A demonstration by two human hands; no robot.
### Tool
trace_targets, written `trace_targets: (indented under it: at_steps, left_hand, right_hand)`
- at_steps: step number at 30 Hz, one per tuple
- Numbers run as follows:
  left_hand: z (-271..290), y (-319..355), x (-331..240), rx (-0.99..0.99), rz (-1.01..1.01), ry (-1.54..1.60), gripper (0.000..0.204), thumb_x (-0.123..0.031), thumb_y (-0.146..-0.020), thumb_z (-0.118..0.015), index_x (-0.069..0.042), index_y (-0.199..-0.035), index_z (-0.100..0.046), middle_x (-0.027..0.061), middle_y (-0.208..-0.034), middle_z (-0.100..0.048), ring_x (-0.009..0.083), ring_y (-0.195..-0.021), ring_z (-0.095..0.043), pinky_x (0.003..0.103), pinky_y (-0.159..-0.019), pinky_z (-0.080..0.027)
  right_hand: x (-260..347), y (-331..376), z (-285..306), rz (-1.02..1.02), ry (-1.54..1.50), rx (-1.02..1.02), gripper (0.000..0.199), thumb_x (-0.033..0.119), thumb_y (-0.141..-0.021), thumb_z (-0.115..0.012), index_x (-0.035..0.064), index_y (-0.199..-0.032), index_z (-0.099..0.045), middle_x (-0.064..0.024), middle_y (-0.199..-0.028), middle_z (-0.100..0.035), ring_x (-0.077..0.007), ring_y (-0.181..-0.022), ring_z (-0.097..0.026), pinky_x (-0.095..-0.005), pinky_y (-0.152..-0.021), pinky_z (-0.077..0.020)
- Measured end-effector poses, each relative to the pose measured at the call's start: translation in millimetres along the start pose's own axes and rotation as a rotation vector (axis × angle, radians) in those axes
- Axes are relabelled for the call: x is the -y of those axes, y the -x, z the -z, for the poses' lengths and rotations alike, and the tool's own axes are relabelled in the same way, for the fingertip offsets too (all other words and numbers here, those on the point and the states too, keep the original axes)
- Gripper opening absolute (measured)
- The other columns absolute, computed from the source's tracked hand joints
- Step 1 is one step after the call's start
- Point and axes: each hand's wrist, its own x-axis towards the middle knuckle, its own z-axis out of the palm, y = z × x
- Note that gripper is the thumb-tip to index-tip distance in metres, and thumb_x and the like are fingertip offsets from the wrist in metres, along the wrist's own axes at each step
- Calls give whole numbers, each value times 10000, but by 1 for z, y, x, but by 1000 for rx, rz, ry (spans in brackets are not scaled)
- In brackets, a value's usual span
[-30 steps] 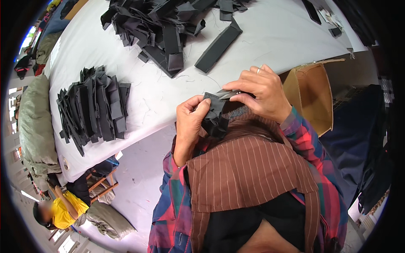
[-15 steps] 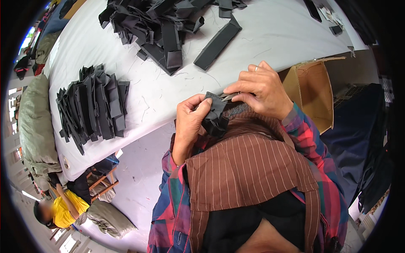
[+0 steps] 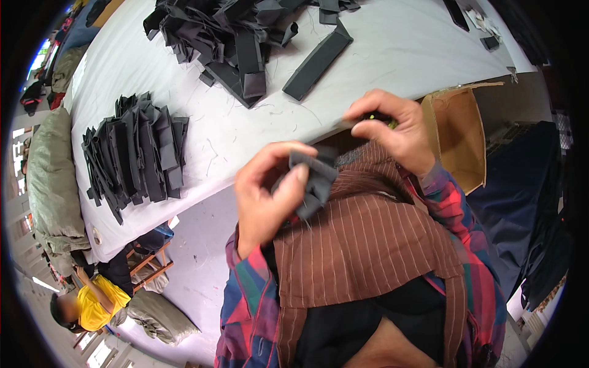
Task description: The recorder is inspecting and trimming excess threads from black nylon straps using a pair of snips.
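Observation:
My left hand (image 3: 270, 193) pinches a folded dark grey fabric strip (image 3: 318, 190) between thumb and fingers, just in front of the table edge; loose threads hang from its lower end. My right hand (image 3: 392, 129), a little blurred, is closed around small thread snips (image 3: 377, 116) with dark, yellow-marked handles. The snips are apart from the strip, to its upper right. On the white table (image 3: 245, 138) lies a neat row of similar grey strips (image 3: 135, 153) at the left. Farther back is a loose heap of them (image 3: 230, 37), with a single strip (image 3: 318, 61) beside it.
An open cardboard box (image 3: 457, 141) stands against the table at my right, near dark blue cloth (image 3: 512, 196). A dark flat object (image 3: 455, 15) lies at the far right of the table. At lower left a person in yellow (image 3: 101, 305) sits near stuffed sacks (image 3: 55, 178).
My right hand has drawn the snips away from the strip, up and to the right. My left hand has shifted slightly left and down, turning the strip.

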Motion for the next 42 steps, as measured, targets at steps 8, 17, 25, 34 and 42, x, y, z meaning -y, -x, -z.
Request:
trace_targets:
  at_steps: [8, 17, 25, 34, 42]
  left_hand:
    - [6, -16, 91, -198, -361, -82, 295, 150, -623, -529, -38, -851, -522, 72, -1052, -509, 146, -989, -487, 249, -884, -371]
    - [8, -15, 98, -253, -358, -14, 312, 162, -673, -594, -63, -850, -470, 72, -1050, -508, 127, -951, -491, 235, -855, -391]
    - [-4, -12, 99, -273, -312, 190, 520, 201, -636, -534, -34, -1075, -386, 100, -1031, -488, 140, -951, -506, 249, -877, -413]
    - [-6, -8, 96, -291, -378, 134, 625, 210, -625, -541, -28, -1176, -368, 93, -1041, -456, 144, -958, -505, 243, -859, -427]
    - [-4, -3, 100, -321, -246, 144, 695, 187, -627, -597, -50, -1232, -350, 100, -1148, -409, 165, -962, -512, 277, -872, -426]
  right_hand:
    - [-24, 11, -16, -93, 113, 60, 207, 151, -822, -681, 29, -985, -647, -28, -863, -639, -93, -779, -566, -239, -724, -456]
    - [-15, 13, -35, -63, 219, 119, 171, 79, -764, -678, 25, -925, -662, -101, -842, -652, -204, -776, -618, -293, -715, -471]
    - [-25, 16, -49, 71, 373, 96, 133, 112, -740, -703, 57, -855, -664, -73, -763, -646, -225, -717, -604, -316, -677, -445]
    - [-35, 12, -51, -29, 186, 48, 160, 170, -772, -709, 83, -895, -657, -34, -732, -623, -129, -654, -557, -278, -607, -433]
    - [-29, 7, -57, -290, -201, 242, 69, 32, -813, -652, -2, -862, -618, 25, -781, -597, -39, -760, -534, -215, -679, -448]
